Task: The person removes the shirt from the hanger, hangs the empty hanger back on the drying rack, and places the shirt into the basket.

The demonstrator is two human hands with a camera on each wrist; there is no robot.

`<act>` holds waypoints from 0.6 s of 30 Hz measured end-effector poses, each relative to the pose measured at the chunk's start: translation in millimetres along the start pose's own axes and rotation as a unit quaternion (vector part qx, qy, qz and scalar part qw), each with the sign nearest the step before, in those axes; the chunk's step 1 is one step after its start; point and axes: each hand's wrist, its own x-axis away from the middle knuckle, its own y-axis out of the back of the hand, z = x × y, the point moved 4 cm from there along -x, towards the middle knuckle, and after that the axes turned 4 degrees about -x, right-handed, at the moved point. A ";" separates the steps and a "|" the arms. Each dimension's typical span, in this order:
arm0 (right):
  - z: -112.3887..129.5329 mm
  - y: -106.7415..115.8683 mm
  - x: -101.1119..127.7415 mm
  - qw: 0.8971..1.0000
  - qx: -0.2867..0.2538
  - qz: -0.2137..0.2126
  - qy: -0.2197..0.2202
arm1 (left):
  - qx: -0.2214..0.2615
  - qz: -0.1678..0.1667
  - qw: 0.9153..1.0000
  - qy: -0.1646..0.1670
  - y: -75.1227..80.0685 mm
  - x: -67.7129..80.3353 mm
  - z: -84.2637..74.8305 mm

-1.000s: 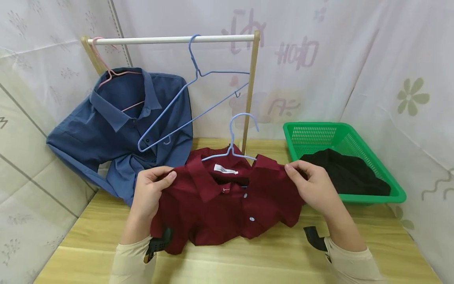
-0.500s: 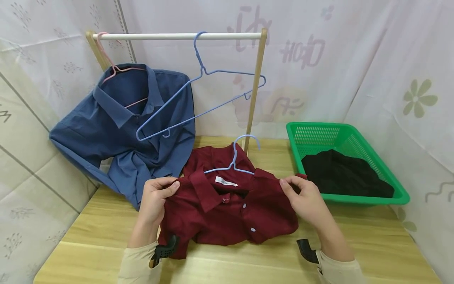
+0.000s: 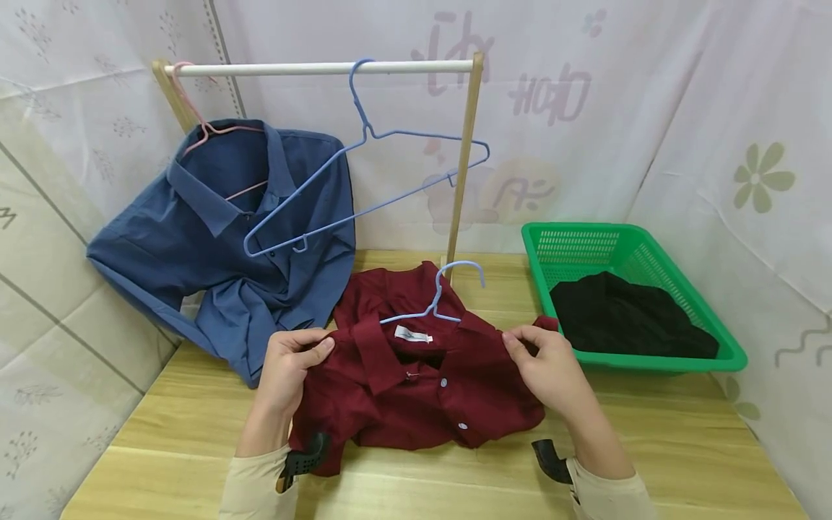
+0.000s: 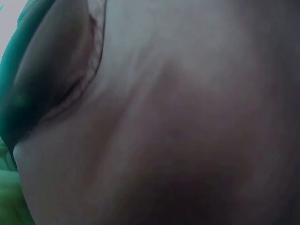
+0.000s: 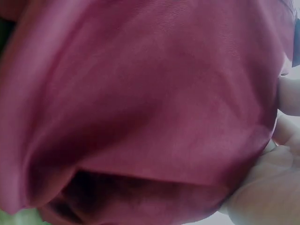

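A dark red shirt (image 3: 403,404) with a collar, a white label and pale buttons is held up between both hands. My left hand (image 3: 289,365) pinches its shoulder on the left, thumb on top. With thumb and fingers, my right hand (image 3: 546,365) pinches the opposite shoulder. A light blue hanger (image 3: 437,292) sits inside the collar; its hook sticks up, and its arms are hidden in the cloth. In the right wrist view the red shirt (image 5: 154,93) fills most of the picture, with fingers at its right edge. The left wrist view is a blurred close-up of skin.
Behind stands a rack with a white rail (image 3: 273,69) and wooden posts. A blue shirt (image 3: 221,209) on a pink hanger (image 3: 203,130) and a bare blue hanger (image 3: 364,137) hang from it. A green basket (image 3: 731,354) holding black cloth (image 3: 630,318) is at the right.
The red shirt and its hanger have come down lower, and both hands have drawn a little closer together. Both hands keep their hold on the shoulders.
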 end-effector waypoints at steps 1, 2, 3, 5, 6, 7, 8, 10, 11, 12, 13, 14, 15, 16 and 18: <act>1.5 0.5 0.1 1.000 -0.002 -0.003 0.002 | -0.010 0.010 1.000 -0.002 -0.8 -0.5 -0.3; 3.1 0.8 0.1 1.000 -0.004 -0.005 0.006 | -0.019 0.019 1.000 -0.005 -1.8 -1.2 -0.5; 4.1 0.8 0.3 1.000 -0.005 -0.005 0.008 | -0.026 0.027 0.999 -0.005 -3.2 -1.4 -0.3; 6.3 0.0 2.1 1.000 -0.008 -0.006 0.008 | -0.034 0.042 0.999 -0.002 -5.5 -1.0 1.3; 7.2 -0.2 2.8 1.000 -0.010 -0.007 0.008 | -0.035 0.047 0.998 0.001 -6.8 -1.1 2.0; 8.1 -0.5 3.1 1.000 -0.014 -0.008 0.007 | -0.035 0.051 0.998 0.004 -8.1 -1.2 2.4; 9.3 -0.6 3.2 1.000 -0.017 -0.011 0.007 | -0.034 0.052 0.998 0.007 -9.3 -1.5 2.8; 11.5 -0.9 3.2 1.000 -0.023 -0.016 0.004 | -0.030 0.053 0.998 0.013 -11.5 -2.1 3.3; 12.7 -1.2 3.1 0.999 -0.028 -0.018 0.002 | -0.029 0.053 0.998 0.016 -12.3 -2.2 3.5; 14.0 -1.7 2.8 0.999 -0.031 -0.018 0.002 | -0.029 0.051 0.998 0.019 -12.9 -2.1 3.7; 15.5 -2.3 2.7 0.999 -0.035 -0.019 0.001 | -0.029 0.051 0.998 0.021 -13.4 -2.1 4.0; 16.7 -3.0 2.5 0.999 -0.039 -0.020 0.000 | -0.031 0.050 0.998 0.022 -13.7 -1.8 4.2; 17.8 -3.9 2.3 0.999 -0.042 -0.022 -0.002 | -0.033 0.052 0.998 0.022 -14.0 -1.7 4.3; 19.1 -4.9 2.2 0.999 -0.045 -0.023 -0.003 | -0.036 0.053 0.998 0.023 -14.3 -1.6 4.5; 21.6 -6.8 1.8 0.998 -0.048 -0.027 -0.002 | -0.044 0.057 0.997 0.025 -15.4 -1.7 4.2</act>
